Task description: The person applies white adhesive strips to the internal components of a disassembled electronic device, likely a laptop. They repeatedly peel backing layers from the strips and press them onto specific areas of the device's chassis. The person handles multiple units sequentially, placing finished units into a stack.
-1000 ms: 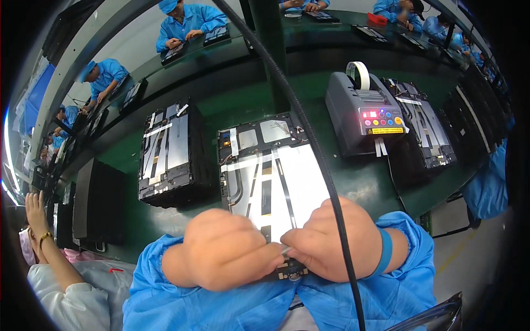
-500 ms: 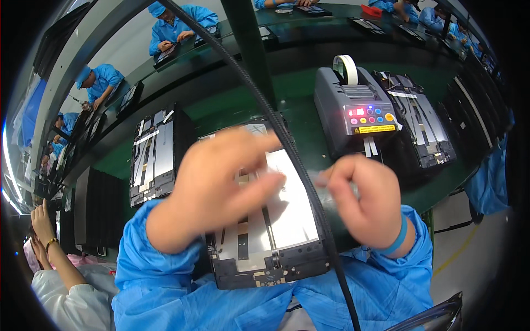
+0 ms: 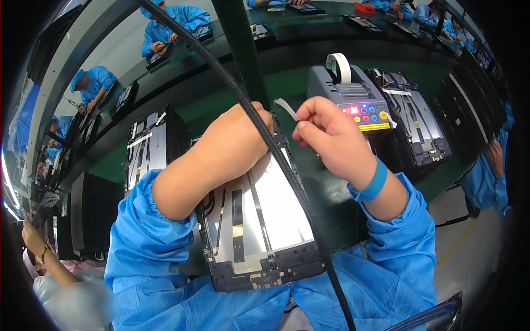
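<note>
Over open tablet (image 3: 259, 220) | right hand (image 3: 331, 140) now pinches tape strip (image 3: 287, 108) | left hand (image 3: 234, 146) apparently clenched

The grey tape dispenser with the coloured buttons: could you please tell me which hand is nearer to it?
Right. The right hand, pinching a small tape strip, sits just in front of the tape dispenser. The left hand rests farther left, on the opened tablet.

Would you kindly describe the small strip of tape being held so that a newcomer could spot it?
Start at the grey tape dispenser with coloured buttons on the green bench. Just left of it, the right hand pinches a short white tape strip, the only loose piece raised in the air.
</note>
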Tool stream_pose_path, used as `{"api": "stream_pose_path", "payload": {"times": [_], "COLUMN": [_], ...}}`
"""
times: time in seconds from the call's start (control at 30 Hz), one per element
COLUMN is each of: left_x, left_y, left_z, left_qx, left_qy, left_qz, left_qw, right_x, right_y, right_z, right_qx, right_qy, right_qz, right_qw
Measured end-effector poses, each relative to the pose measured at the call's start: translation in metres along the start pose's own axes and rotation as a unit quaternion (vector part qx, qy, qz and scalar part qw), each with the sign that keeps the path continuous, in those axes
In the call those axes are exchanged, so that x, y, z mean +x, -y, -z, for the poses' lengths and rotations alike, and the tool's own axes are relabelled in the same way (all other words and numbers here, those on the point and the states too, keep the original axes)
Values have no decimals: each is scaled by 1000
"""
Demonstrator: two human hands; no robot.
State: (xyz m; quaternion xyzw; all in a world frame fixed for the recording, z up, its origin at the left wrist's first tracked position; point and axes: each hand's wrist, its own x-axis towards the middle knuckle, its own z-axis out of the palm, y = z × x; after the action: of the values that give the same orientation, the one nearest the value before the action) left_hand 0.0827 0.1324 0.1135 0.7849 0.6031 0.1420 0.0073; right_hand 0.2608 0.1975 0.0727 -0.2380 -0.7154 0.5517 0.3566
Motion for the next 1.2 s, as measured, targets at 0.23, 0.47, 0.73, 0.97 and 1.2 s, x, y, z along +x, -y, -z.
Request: {"api": "stream_pose_path", "payload": {"times": [0.23, 0.47, 0.73, 0.97, 1.2], "left_x": [-4, -13, -22, -25, -25], "left_y": [8, 18, 16, 20, 27], "left_z": [3, 10, 10, 2, 9], "left_qx": [98, 85, 85, 49, -87], "left_qy": [-3, -45, -92, -100, -46], "left_qz": [-127, -215, -199, -166, -135], "left_qw": [987, 972, 972, 980, 986], "right_x": [21, 42, 38, 32, 54], "right_y": [-10, -27, -24, 28, 27], "right_z": [-16, -21, -19, 8, -1], "right_qx": [-111, -49, 58, -204, -453], "right_qy": [-47, 33, 40, 105, 248], "right_qz": [42, -45, -89, 40, 94], "right_qw": [992, 997, 994, 972, 851]}}
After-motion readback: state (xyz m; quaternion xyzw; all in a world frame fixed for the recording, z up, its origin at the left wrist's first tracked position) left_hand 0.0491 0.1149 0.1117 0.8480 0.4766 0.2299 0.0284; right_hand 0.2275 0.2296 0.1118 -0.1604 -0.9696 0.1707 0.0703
